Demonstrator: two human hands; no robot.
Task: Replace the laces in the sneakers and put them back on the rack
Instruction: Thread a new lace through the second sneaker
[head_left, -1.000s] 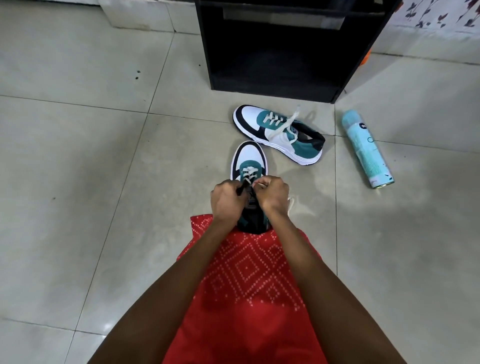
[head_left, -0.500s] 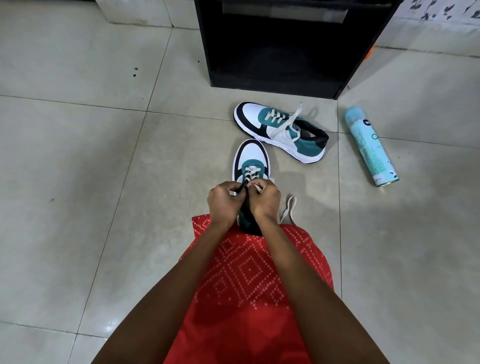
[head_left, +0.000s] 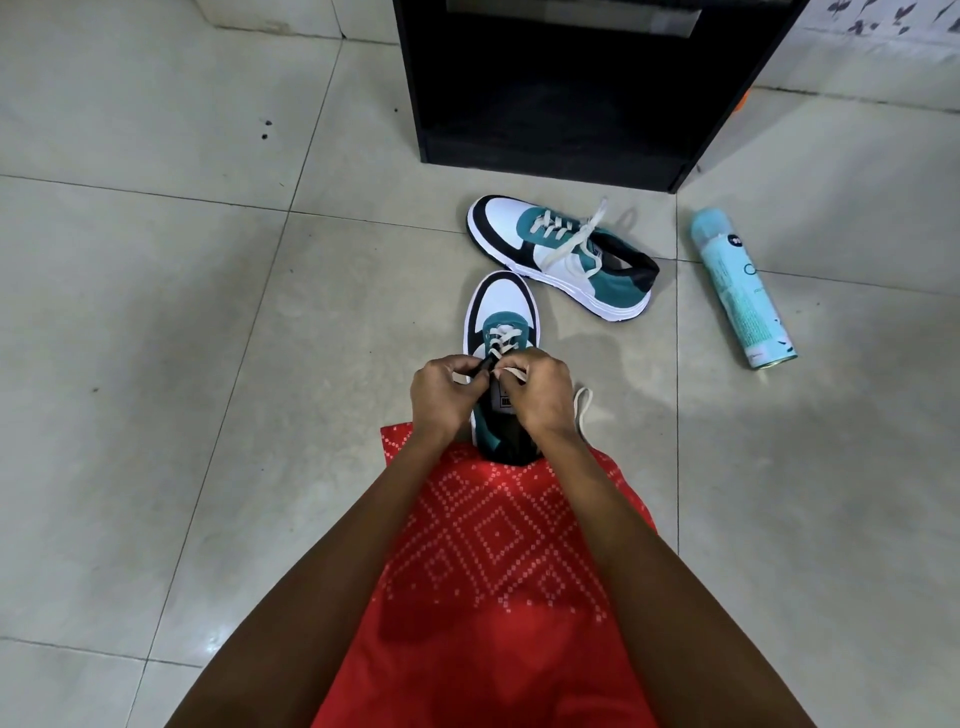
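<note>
Draping over the lap nearest the camera, a red patterned cloth (head_left: 493, 545) met the heel of the near sneaker (head_left: 501, 306), which stood upright on the floor (head_left: 208, 364) with its toe pointing away. Both hands were bunched over its tongue. The left hand (head_left: 441, 395) had its fingers curled, pinching a dark edge by the eyelets; whether that was tongue or flap could not be told. The right hand (head_left: 540, 397) pinched the flat white lace (head_left: 501, 336) between thumb and fingertips, and a slack loop of it trailed on the floor just right of the shoe. The lace looked soft, limp and light, best taken close to its tip so it would feed through a hole. The shoe seemed light but firm enough to be steadied by its eyelet edge. Farther off sat the second sneaker (head_left: 561, 254), laced with its ends loose. A spray can (head_left: 740, 291) lay on its side to the right, and the black rack (head_left: 561, 130) stood beyond both.
</note>
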